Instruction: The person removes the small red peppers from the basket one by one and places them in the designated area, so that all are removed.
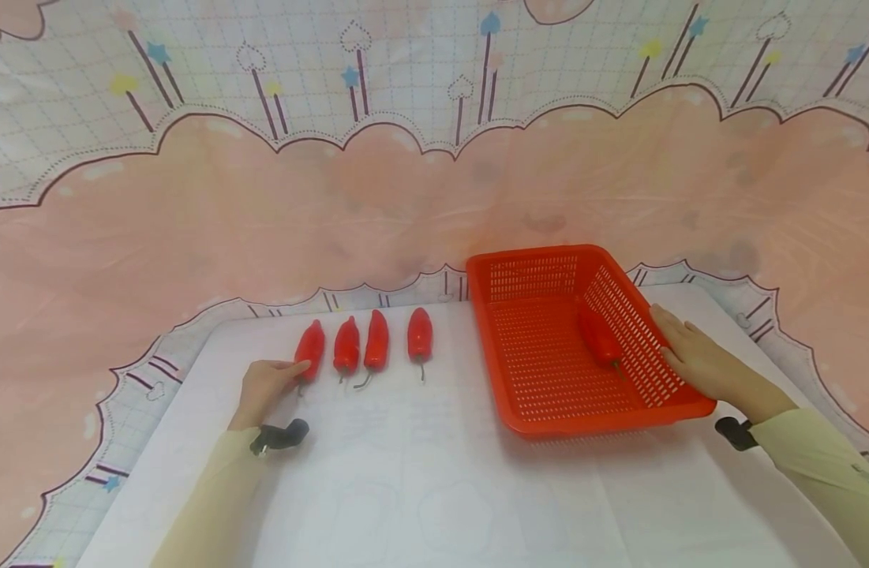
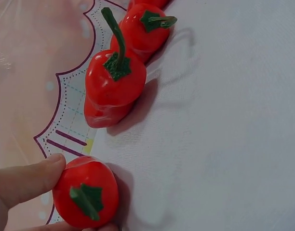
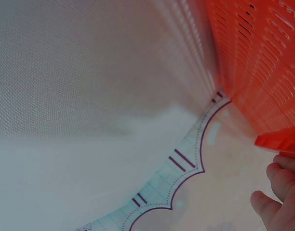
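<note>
My left hand (image 1: 264, 386) pinches the leftmost red chili pepper (image 1: 310, 347) near its stem end; in the left wrist view the thumb (image 2: 36, 178) lies on one side of that pepper (image 2: 85, 192) and fingertips show at the other. The right hand (image 1: 704, 363) rests at the right rim of a red plastic basket (image 1: 488, 347), its fingers fairly straight. Inside the basket one red pepper (image 1: 601, 341) lies against the right wall. In the right wrist view fingers (image 3: 277, 207) show just below the basket's rim (image 3: 282, 143).
To the right of the held pepper, more red peppers lie in a row: one (image 1: 346, 347), another (image 1: 375, 341) close beside it, and a third (image 1: 420, 335) nearer the basket. A white cloth (image 1: 406, 489) covers the table, and a patterned pink cloth (image 1: 335, 205) surrounds it.
</note>
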`<state>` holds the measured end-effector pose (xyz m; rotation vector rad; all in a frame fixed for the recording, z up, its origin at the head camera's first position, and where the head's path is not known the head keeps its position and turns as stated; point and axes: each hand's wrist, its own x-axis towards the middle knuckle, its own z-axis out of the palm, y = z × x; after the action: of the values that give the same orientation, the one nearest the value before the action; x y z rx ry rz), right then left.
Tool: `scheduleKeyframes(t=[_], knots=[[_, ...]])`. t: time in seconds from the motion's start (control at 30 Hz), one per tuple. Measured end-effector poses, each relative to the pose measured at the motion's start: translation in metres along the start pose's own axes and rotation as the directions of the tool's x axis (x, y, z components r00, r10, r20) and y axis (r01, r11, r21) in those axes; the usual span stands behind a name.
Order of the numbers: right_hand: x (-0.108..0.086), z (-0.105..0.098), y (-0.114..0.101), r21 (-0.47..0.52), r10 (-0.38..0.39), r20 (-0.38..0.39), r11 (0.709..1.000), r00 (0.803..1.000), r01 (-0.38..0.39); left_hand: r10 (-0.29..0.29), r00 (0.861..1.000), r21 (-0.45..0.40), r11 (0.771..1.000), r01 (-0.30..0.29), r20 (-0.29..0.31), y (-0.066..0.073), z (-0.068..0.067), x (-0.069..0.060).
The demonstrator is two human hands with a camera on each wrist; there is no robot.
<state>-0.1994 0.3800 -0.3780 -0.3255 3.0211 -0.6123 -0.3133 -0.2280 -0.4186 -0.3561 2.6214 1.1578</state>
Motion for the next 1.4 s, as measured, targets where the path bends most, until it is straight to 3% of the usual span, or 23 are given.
scheduleKeyframes(t=[0.53,0.8,1.4], knots=[[0.0,0.001,0.0,-0.01,-0.015,-0.013,1.0,1.0,0.015,0.029,1.0,0.049,0.998,-0.029,0.006,-0.002,-0.005,0.002],[0.001,0.0,0.0,0.0,0.004,0.001,1.0,1.0,-0.004,0.007,1.0,0.047,0.999,-0.008,0.018,-0.002,-0.008,0.0],[0.002,0.001,0.001,-0.002,0.001,0.0,1.0,1.0,-0.001,0.024,1.0,0.022,0.999,-0.023,-0.009,-0.003,-0.013,0.001]])
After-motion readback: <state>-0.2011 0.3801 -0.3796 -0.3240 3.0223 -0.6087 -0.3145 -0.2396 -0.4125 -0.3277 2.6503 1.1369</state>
